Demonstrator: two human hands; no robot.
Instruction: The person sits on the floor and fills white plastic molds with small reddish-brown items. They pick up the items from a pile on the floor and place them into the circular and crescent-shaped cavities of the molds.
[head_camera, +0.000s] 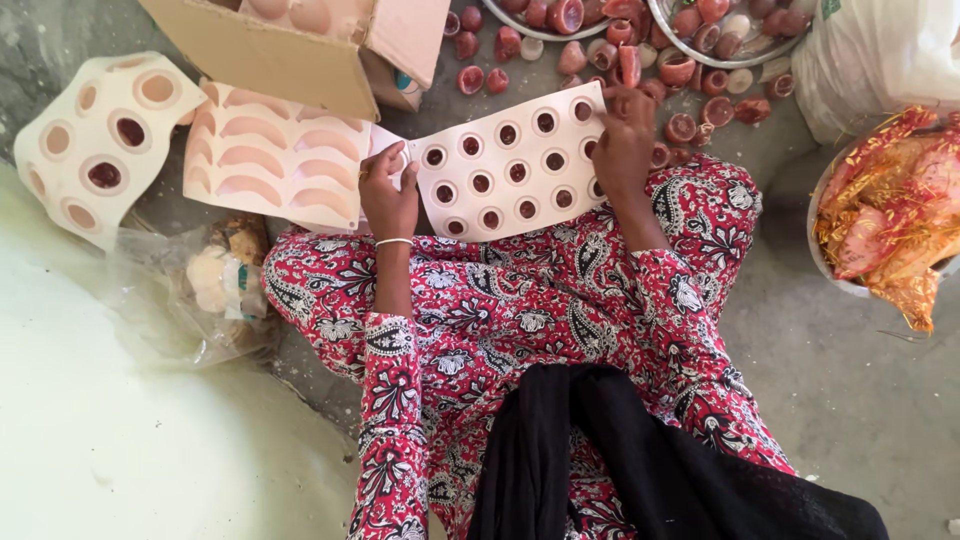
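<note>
A pale pink mould tray (512, 162) with several round cups, dark red inside, rests across my lap. My left hand (388, 190) grips its left edge, with a thin bangle on the wrist. My right hand (625, 140) rests on the tray's right edge, fingers curled at the top corner beside small red clay lamps (683, 127) scattered on the floor. Whether the right hand pinches a lamp cannot be told.
A second pink tray with crescent shapes (262, 155) lies to the left, a round-cup mould (95, 145) further left. A cardboard box (290, 45) stands above. Metal plates of clay lamps (725, 30), a white sack (880, 50), a bowl of red-gold packets (890, 215) are at the right.
</note>
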